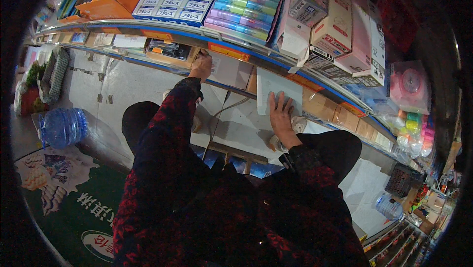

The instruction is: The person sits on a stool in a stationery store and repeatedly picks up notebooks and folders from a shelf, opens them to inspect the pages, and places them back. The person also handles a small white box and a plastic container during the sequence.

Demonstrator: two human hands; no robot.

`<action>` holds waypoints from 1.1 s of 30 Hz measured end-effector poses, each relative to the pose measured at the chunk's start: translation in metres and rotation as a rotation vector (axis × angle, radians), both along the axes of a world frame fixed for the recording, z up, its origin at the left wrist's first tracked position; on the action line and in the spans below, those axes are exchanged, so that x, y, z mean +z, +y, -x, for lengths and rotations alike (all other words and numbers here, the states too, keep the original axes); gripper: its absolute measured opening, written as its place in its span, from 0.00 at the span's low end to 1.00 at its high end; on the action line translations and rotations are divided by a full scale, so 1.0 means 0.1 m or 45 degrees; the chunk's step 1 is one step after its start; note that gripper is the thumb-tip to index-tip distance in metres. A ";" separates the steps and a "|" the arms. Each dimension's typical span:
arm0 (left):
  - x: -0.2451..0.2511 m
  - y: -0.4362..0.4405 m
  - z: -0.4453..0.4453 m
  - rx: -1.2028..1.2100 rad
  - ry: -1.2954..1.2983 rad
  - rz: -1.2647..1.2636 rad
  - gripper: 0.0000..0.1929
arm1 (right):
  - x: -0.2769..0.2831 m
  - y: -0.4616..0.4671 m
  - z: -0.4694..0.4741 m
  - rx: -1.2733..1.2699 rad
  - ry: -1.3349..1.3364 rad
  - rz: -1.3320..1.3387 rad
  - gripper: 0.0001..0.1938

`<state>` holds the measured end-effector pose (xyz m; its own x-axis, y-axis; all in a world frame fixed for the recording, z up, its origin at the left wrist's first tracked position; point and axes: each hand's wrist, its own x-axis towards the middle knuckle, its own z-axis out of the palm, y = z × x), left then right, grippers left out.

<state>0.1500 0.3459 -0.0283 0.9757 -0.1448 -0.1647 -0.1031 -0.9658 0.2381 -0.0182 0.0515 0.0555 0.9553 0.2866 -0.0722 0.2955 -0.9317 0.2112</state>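
Note:
My left hand [201, 66] is at the lower shelf, its fingers curled at the right edge of an open cardboard box [152, 53]. Black packaged items [173, 49] lie inside that box. My right hand [282, 116] rests with spread fingers on a flat pale box [268, 89], which juts out from beneath the shelf edge. Between my two hands a light-coloured carton [232, 70] sits on the lower shelf. The fingertips of my left hand are partly hidden.
The upper shelf's edge [192, 38] overhangs the lower one. It carries small white boxes [173, 1], pastel tubes [240, 6] and stacked cartons [332, 27]. A wooden stool [236, 152] is between my knees. A blue water bottle [63, 128] lies at left, near a green mat [74, 222].

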 end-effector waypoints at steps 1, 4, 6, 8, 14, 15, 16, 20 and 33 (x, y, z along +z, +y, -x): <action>0.05 -0.02 0.01 -0.026 0.017 -0.033 0.11 | 0.00 0.00 0.00 -0.006 0.005 -0.005 0.30; 0.18 -0.02 0.03 -0.066 0.089 -0.018 0.10 | 0.01 0.01 0.00 -0.015 0.015 -0.013 0.31; 0.25 -0.04 0.04 -0.058 0.061 -0.006 0.10 | 0.02 0.00 0.00 -0.016 0.042 -0.031 0.31; 0.34 -0.12 0.03 -0.151 0.001 -0.166 0.10 | 0.02 -0.01 0.00 -0.026 0.096 -0.048 0.31; 0.85 -0.80 0.22 -0.173 0.200 0.164 0.13 | 0.08 0.03 0.02 -0.058 -0.031 -0.057 0.30; 0.95 -0.92 0.25 -0.195 0.341 0.098 0.14 | 0.11 0.06 0.03 -0.061 -0.048 -0.054 0.29; 1.02 -0.95 0.39 -0.017 0.666 0.687 0.14 | 0.14 0.09 0.05 -0.072 -0.050 -0.049 0.29; 1.04 -1.07 0.78 0.495 1.312 2.036 0.13 | 0.32 0.20 0.19 0.016 -0.021 -0.023 0.26; 1.29 -0.54 1.54 0.454 1.606 2.247 0.17 | 0.61 -0.49 0.04 -0.777 0.742 -1.309 0.34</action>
<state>-0.0035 0.2918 0.1011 0.5077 -0.7071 -0.4922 0.8492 0.3144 0.4244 -0.0221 0.0027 0.1163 0.8527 -0.0038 -0.5223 -0.4180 -0.6046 -0.6780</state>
